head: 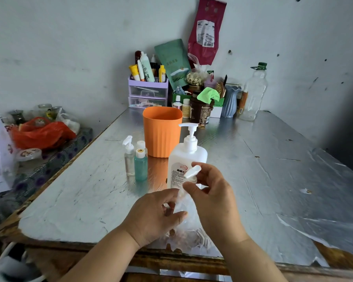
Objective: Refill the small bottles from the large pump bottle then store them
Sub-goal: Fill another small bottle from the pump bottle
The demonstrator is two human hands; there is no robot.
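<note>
At the front edge of the table [253,180] the left hand [155,214] grips the light, likely slippery small bottle [181,204] round its body while the right hand [212,192] pinches its cap [192,171]

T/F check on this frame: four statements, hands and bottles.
1. The left hand grips a small clear bottle. True.
2. The orange cup lies on its side. False: it stands upright.
3. The teal bottle stands left of the large pump bottle. True.
4. The right hand presses the large pump bottle's pump. False: its fingers pinch the small clear bottle's white cap.
</note>
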